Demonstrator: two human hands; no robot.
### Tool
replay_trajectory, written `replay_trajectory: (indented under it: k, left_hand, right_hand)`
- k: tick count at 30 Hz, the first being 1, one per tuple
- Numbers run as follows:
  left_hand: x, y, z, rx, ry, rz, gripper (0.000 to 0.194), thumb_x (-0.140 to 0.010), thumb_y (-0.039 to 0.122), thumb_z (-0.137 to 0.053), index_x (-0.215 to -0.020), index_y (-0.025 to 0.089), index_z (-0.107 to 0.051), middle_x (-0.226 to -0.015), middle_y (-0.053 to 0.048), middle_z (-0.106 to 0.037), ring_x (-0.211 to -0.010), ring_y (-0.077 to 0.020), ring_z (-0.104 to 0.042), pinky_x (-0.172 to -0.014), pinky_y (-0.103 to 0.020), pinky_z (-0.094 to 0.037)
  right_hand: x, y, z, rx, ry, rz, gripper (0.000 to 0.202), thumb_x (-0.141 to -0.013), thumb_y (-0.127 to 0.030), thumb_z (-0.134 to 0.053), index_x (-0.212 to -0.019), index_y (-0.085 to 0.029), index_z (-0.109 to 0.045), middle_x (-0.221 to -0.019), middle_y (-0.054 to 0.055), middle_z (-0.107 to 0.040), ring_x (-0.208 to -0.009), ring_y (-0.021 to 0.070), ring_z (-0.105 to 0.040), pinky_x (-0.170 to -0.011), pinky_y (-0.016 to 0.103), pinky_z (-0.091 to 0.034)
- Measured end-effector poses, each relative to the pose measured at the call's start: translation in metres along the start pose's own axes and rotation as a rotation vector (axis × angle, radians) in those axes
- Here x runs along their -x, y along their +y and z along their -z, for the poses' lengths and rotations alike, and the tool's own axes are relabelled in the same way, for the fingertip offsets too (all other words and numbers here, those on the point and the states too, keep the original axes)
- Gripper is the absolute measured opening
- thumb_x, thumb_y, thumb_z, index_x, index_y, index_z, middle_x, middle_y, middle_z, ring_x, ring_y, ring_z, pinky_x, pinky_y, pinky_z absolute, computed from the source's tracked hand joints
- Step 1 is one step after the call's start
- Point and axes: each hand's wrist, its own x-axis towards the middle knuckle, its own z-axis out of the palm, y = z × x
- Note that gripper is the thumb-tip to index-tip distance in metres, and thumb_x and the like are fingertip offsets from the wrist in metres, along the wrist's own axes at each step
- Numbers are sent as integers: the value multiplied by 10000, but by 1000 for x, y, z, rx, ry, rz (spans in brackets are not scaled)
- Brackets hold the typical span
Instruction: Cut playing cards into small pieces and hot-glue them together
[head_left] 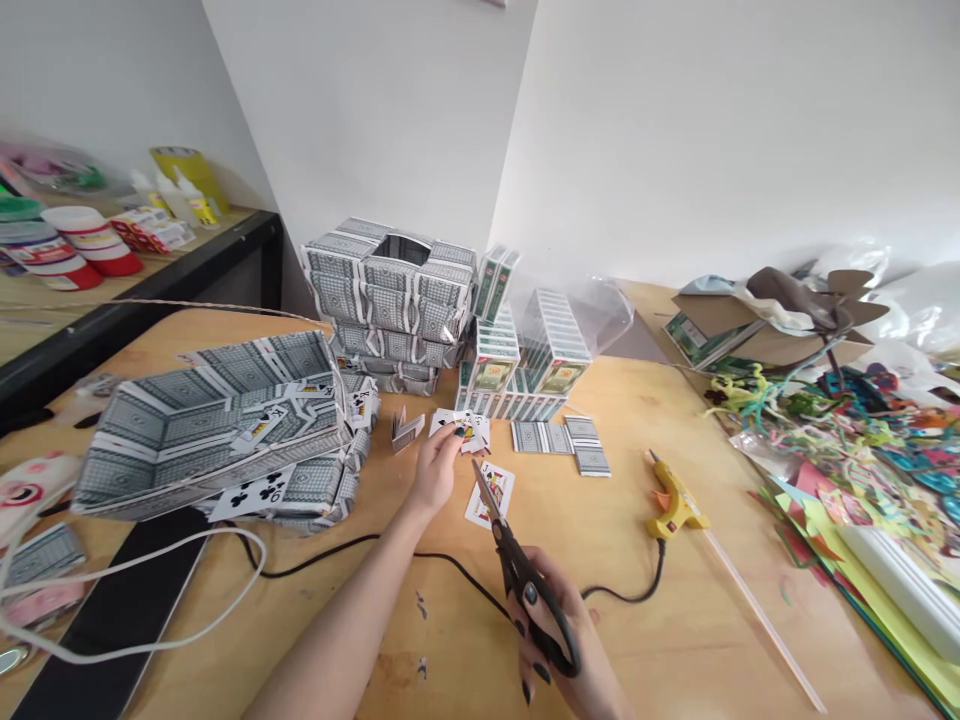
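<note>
Black-handled metal scissors (517,568) in the right hand (556,625), white playing cards (475,430) at the left hand (436,470)
Right fingers wrap the handles, blades forward, perhaps for control; left fingertips touch the cards (pinching or pressing, I cannot tell). Left of them, an open grey-patterned card tray (232,376) holds loose cards (257,430); beyond, a slotted grey-patterned card box (388,292) looks dark inside.

Black-handled scissors (517,565) with grey metal blades are held at a slant, tips pointing away and to the left. Just beyond the tips, white-bordered playing cards (475,434) overlap loosely, face up, pinched at their near side. A single jack card (502,486), red and yellow on white, lies flat and face up, partly hidden by the blades.
</note>
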Motion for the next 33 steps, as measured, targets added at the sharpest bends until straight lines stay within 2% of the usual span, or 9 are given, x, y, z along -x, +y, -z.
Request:
replay_trajectory:
  k: [6, 10, 13, 16, 19, 24, 29, 31, 33]
  left_hand:
    - [-4, -1, 2, -183, 74, -139, 254, -714, 234, -521, -520, 163, -375, -554, 42, -389, -548, -80, -416, -542, -192, -377]
    - [-8, -1, 8, -244, 217, -243, 263, -696, 213, -536, -514, 165, -352, -565, 42, -358, -561, -80, -377, -533, -190, -334]
    - [-8, 1, 11, -314, 299, -282, 282, -700, 205, -529, -504, 172, -329, -539, 48, -327, -538, -81, -349, -529, -200, -317]
    - [-4, 3, 13, -438, 341, -321, 302, -701, 182, -511, -504, 178, -283, -512, 58, -275, -512, -81, -293, -537, -206, -309]
    - [-1, 2, 13, -530, 342, -319, 334, -711, 183, -506, -538, 185, -220, -523, 63, -233, -508, -82, -260, -542, -206, -310]
    - [3, -8, 10, -572, 242, -332, 241, -772, 228, -467, -632, 200, -273, -602, 47, -311, -548, -91, -339, -523, -202, -322]
    - [11, -5, 4, -647, 218, -689, 223, -805, 162, -421, -654, 203, -262, -616, 39, -326, -581, -100, -403, -574, -234, -381]
    - [13, 13, -3, -640, 238, -843, 164, -816, 142, -409, -712, 206, -299, -653, 27, -388, -617, -102, -454, -595, -243, -417]
    - [14, 41, -8, -619, 322, -931, 88, -825, 152, -413, -843, 203, -344, -769, -12, -467, -724, -114, -530, -638, -257, -463]
  right_hand:
    - [-11, -38, 14, 293, 122, 60, 444, -653, -341, -707, -1029, -185, -532, -555, -77, -432, -341, 26, -349, -304, 190, -433]
    - [-34, -72, 16, 481, 56, 42, 508, -620, -332, -709, -1076, -181, -546, -542, -76, -439, -385, 69, -443, -309, 206, -464]
    - [-55, -83, 26, 493, -43, 60, 499, -613, -316, -707, -1068, -181, -554, -548, -73, -462, -385, 78, -469, -319, 222, -478]
    - [-78, -76, 44, 362, -123, 167, 448, -627, -295, -702, -1035, -179, -558, -565, -62, -498, -324, 45, -408, -306, 221, -462]
    - [-96, -60, 58, 212, -121, 286, 406, -654, -315, -688, -1019, -198, -554, -571, -56, -507, -310, 39, -378, -291, 217, -438]
    - [-106, -49, 64, 232, -183, 255, 460, -628, -248, -716, -1059, -204, -563, -596, -51, -518, -339, 48, -402, -321, 233, -457]
    - [-109, -52, 69, 213, -231, 224, 455, -655, -259, -694, -1080, -174, -555, -616, -22, -556, -351, 67, -437, -349, 264, -484]
    - [-111, -51, 71, 191, -228, 233, 449, -656, -261, -693, -1073, -176, -553, -614, -23, -556, -357, 71, -442, -354, 267, -487]
    - [-111, -51, 71, 191, -226, 231, 435, -657, -258, -692, -1062, -178, -556, -612, -25, -556, -358, 71, -440, -355, 267, -487]
